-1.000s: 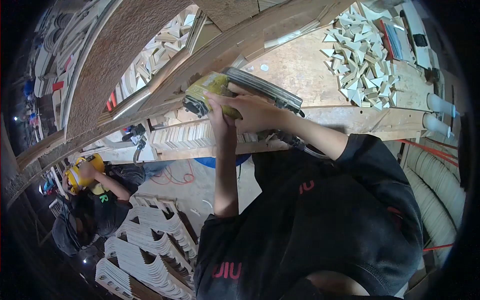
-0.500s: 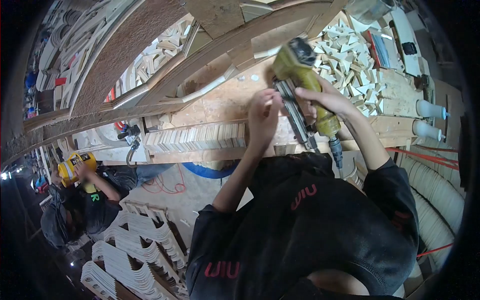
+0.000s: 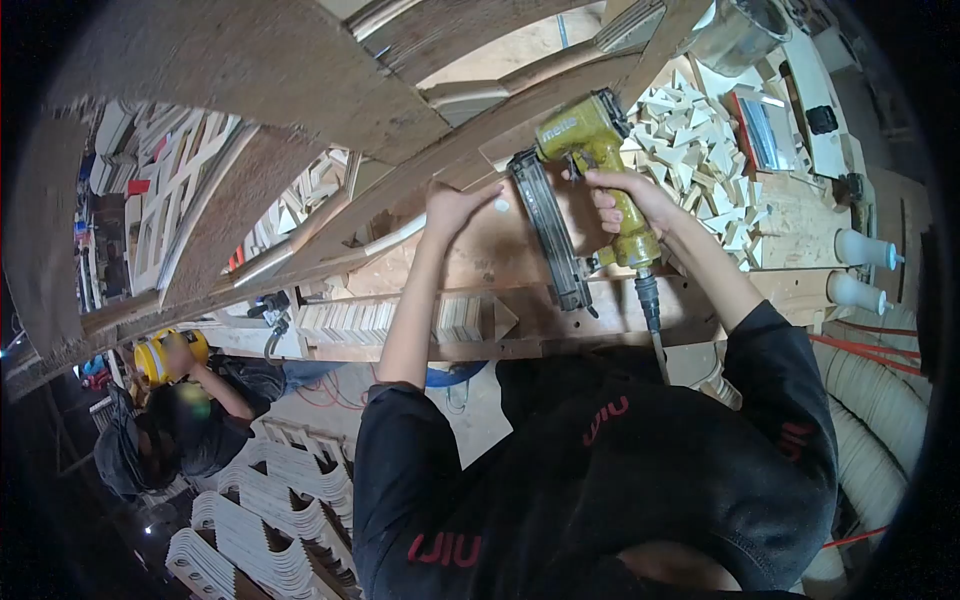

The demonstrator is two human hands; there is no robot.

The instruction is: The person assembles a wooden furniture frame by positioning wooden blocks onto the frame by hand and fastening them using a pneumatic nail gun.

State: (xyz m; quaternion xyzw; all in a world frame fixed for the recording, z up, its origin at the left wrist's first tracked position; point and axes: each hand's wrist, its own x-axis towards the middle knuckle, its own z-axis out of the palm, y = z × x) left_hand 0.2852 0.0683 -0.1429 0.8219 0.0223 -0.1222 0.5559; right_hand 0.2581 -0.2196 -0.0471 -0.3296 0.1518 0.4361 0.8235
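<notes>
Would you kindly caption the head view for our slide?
Right hand grips a yellow-green pistol-shaped nail gun; left hand beside brown wooden frame.

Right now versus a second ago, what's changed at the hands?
The nail gun has moved to the person's right and turned. The left hand let go of it and is now at the wooden frame, contact unclear; the right hand alone grips it. The strip row and offcut pile look unchanged.

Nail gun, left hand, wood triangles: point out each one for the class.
Nail gun (image 3: pixel 604 150): head view, where the body meets the handle.
Left hand (image 3: pixel 456 209): head view, middle of the hand.
Wood triangles (image 3: pixel 694 150): head view, middle of the pile.
</notes>
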